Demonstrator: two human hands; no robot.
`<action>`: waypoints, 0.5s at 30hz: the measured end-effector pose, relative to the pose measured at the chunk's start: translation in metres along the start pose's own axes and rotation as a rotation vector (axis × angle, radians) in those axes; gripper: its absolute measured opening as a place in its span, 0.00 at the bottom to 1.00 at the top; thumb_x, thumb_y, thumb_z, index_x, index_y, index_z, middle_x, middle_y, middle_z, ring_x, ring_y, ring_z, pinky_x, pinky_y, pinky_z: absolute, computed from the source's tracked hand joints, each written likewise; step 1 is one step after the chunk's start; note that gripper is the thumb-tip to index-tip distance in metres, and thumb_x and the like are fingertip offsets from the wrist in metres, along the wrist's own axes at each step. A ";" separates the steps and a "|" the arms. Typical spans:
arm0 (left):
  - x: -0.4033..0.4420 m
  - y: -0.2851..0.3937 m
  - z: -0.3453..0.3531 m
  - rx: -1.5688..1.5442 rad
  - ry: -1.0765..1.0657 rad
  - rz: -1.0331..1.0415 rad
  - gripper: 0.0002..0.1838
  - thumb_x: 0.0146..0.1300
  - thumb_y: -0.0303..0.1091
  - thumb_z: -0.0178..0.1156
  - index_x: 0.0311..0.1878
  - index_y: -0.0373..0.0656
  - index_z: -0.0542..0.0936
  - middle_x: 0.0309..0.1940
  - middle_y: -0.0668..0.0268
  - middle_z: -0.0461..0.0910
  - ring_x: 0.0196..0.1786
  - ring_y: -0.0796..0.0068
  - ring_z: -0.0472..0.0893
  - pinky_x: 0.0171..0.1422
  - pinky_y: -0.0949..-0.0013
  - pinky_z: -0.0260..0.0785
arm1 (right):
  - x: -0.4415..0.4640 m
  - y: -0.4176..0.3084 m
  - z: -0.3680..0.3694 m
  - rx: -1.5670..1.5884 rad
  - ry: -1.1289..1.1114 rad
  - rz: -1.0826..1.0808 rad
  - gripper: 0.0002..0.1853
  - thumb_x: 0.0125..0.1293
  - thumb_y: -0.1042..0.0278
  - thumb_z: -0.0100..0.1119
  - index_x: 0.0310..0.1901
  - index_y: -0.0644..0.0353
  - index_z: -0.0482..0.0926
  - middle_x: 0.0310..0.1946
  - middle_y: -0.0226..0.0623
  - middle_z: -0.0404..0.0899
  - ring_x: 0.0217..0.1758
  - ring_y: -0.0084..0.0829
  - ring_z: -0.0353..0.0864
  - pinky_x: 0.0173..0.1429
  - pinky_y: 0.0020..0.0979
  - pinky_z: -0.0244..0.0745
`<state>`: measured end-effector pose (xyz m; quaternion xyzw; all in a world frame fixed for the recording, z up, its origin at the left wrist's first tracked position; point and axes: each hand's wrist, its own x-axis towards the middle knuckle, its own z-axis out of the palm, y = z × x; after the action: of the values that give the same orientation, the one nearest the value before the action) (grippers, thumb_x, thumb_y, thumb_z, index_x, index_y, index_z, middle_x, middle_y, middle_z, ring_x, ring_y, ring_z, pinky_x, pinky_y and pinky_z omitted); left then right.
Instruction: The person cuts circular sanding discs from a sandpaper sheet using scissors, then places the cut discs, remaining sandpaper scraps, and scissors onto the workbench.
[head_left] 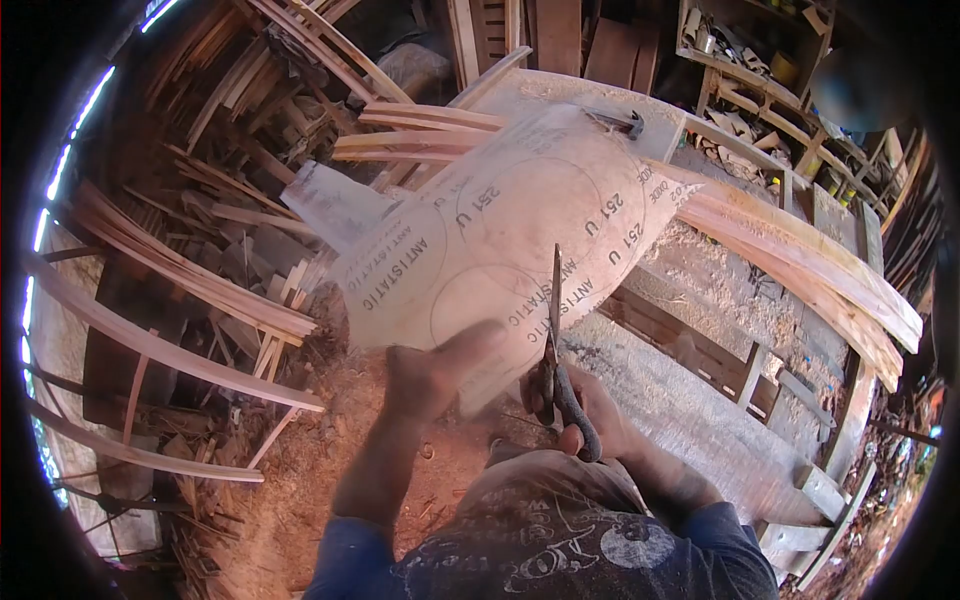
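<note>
A large pale sheet of sandpaper (520, 200), its back printed with "ANTISTATIC" and "251 U", is held up over the workbench. Rings are drawn on it, and its right edge is ragged. My left hand (430, 375) pinches the sheet's near edge, thumb on top and fingers hidden beneath; it is slightly blurred. In my right hand (595, 405) is a pair of scissors (555, 340), gripped by the dark handles with the blades pointing away from me. The blades overlap the sheet's near right edge; whether they are biting into it I cannot tell.
A hammer (632, 125) lies on the sawdust-covered workbench (690, 400) beyond the sheet. Curved wooden pieces (790, 250) rest on the bench at right. More curved frames (190, 360) and stacked wood stand at left. Shelves (760, 75) with scraps are at the back right.
</note>
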<state>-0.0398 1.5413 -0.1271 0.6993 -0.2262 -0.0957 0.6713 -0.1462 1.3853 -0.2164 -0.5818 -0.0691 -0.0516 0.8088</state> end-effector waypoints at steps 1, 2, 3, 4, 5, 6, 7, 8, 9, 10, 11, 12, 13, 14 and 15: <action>0.001 0.001 -0.002 0.008 -0.017 0.007 0.18 0.59 0.22 0.69 0.54 0.33 0.81 0.47 0.61 0.85 0.48 0.73 0.84 0.53 0.68 0.78 | -0.001 -0.004 -0.001 -0.008 -0.010 0.024 0.47 0.39 0.11 0.64 0.36 0.57 0.73 0.34 0.24 0.70 0.35 0.19 0.65 0.37 0.25 0.59; 0.002 0.003 -0.002 0.015 -0.034 0.013 0.18 0.59 0.21 0.69 0.53 0.33 0.81 0.47 0.61 0.85 0.48 0.73 0.84 0.53 0.68 0.78 | -0.002 -0.006 -0.001 -0.017 -0.021 0.048 0.47 0.39 0.11 0.64 0.36 0.57 0.73 0.34 0.24 0.70 0.35 0.19 0.64 0.37 0.25 0.59; 0.003 0.003 -0.002 -0.003 -0.042 0.015 0.18 0.59 0.21 0.69 0.53 0.33 0.82 0.47 0.61 0.85 0.48 0.73 0.84 0.53 0.68 0.78 | -0.002 -0.006 -0.002 -0.006 -0.036 0.057 0.47 0.39 0.12 0.64 0.36 0.57 0.73 0.34 0.24 0.70 0.35 0.19 0.64 0.37 0.25 0.59; 0.003 0.004 -0.002 -0.021 -0.051 0.018 0.18 0.59 0.21 0.69 0.53 0.33 0.82 0.47 0.61 0.85 0.48 0.73 0.84 0.53 0.68 0.78 | -0.003 -0.005 -0.002 0.005 -0.051 0.065 0.48 0.39 0.12 0.65 0.37 0.57 0.73 0.34 0.25 0.70 0.35 0.19 0.64 0.37 0.25 0.59; 0.004 0.004 -0.002 -0.039 -0.059 0.022 0.18 0.59 0.21 0.69 0.53 0.33 0.82 0.47 0.61 0.85 0.48 0.73 0.84 0.53 0.68 0.78 | -0.003 -0.004 -0.003 0.013 -0.059 0.071 0.48 0.39 0.12 0.65 0.37 0.57 0.73 0.34 0.25 0.70 0.35 0.19 0.64 0.37 0.25 0.59; 0.004 0.004 -0.003 -0.018 -0.068 0.034 0.18 0.59 0.21 0.69 0.53 0.33 0.82 0.47 0.62 0.85 0.48 0.73 0.84 0.53 0.68 0.78 | -0.003 -0.003 -0.003 0.021 -0.067 0.076 0.48 0.39 0.12 0.65 0.37 0.57 0.73 0.34 0.25 0.70 0.35 0.19 0.64 0.37 0.25 0.59; 0.005 0.004 -0.005 0.004 -0.077 0.045 0.18 0.59 0.21 0.69 0.53 0.33 0.82 0.47 0.62 0.85 0.48 0.73 0.84 0.53 0.68 0.78 | -0.004 -0.001 -0.003 0.026 -0.067 0.079 0.48 0.38 0.12 0.65 0.37 0.57 0.73 0.34 0.25 0.70 0.35 0.19 0.64 0.36 0.26 0.59; 0.006 0.004 -0.007 0.026 -0.088 0.055 0.18 0.59 0.21 0.69 0.53 0.33 0.82 0.47 0.62 0.85 0.48 0.73 0.84 0.53 0.68 0.78 | -0.004 0.000 -0.003 0.031 -0.065 0.082 0.48 0.38 0.12 0.65 0.37 0.57 0.73 0.34 0.25 0.70 0.34 0.19 0.64 0.36 0.26 0.58; 0.005 0.005 -0.008 0.022 -0.086 0.053 0.17 0.59 0.21 0.69 0.53 0.33 0.82 0.47 0.62 0.85 0.48 0.73 0.84 0.53 0.68 0.78 | -0.005 0.000 -0.002 0.039 -0.066 0.091 0.47 0.39 0.12 0.65 0.37 0.57 0.73 0.34 0.25 0.69 0.35 0.19 0.64 0.37 0.26 0.58; 0.005 0.006 -0.008 0.019 -0.085 0.051 0.17 0.59 0.20 0.68 0.53 0.33 0.82 0.47 0.62 0.85 0.48 0.72 0.84 0.53 0.68 0.78 | -0.006 0.000 -0.001 0.046 -0.066 0.100 0.47 0.40 0.13 0.65 0.36 0.57 0.72 0.33 0.25 0.69 0.35 0.19 0.64 0.37 0.26 0.58; 0.005 0.006 -0.008 0.015 -0.085 0.049 0.17 0.60 0.20 0.68 0.53 0.33 0.82 0.47 0.62 0.85 0.48 0.72 0.84 0.53 0.68 0.78 | -0.005 0.000 0.000 0.052 -0.067 0.079 0.46 0.41 0.13 0.65 0.36 0.57 0.72 0.33 0.25 0.69 0.35 0.19 0.63 0.38 0.26 0.58; 0.005 0.006 -0.009 0.036 -0.092 0.048 0.17 0.60 0.20 0.68 0.54 0.33 0.82 0.47 0.61 0.85 0.48 0.72 0.84 0.53 0.68 0.78 | -0.004 0.001 0.001 0.057 -0.068 0.057 0.46 0.42 0.14 0.65 0.36 0.57 0.72 0.33 0.25 0.69 0.35 0.20 0.63 0.38 0.26 0.57; 0.005 0.005 -0.010 0.057 -0.099 0.047 0.18 0.60 0.20 0.68 0.54 0.33 0.81 0.47 0.61 0.85 0.48 0.72 0.84 0.53 0.68 0.78 | -0.002 0.004 0.001 0.061 -0.069 0.007 0.45 0.43 0.14 0.65 0.36 0.57 0.72 0.33 0.25 0.68 0.35 0.20 0.63 0.39 0.27 0.57; 0.005 0.004 -0.011 0.078 -0.106 0.046 0.18 0.60 0.20 0.68 0.54 0.33 0.81 0.47 0.61 0.84 0.49 0.72 0.84 0.53 0.68 0.78 | -0.001 0.004 0.001 0.065 -0.076 -0.014 0.44 0.44 0.15 0.65 0.36 0.57 0.72 0.33 0.26 0.68 0.35 0.20 0.63 0.39 0.27 0.57; 0.005 0.004 -0.012 0.074 -0.115 0.042 0.18 0.60 0.20 0.68 0.54 0.33 0.81 0.47 0.61 0.84 0.49 0.72 0.84 0.54 0.68 0.78 | 0.000 0.005 0.001 0.069 -0.084 -0.035 0.44 0.45 0.15 0.64 0.36 0.57 0.72 0.33 0.26 0.68 0.36 0.20 0.62 0.40 0.27 0.57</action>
<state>-0.0303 1.5499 -0.1216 0.7121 -0.2822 -0.1134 0.6329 -0.1458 1.3876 -0.2209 -0.5537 -0.1147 -0.0388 0.8239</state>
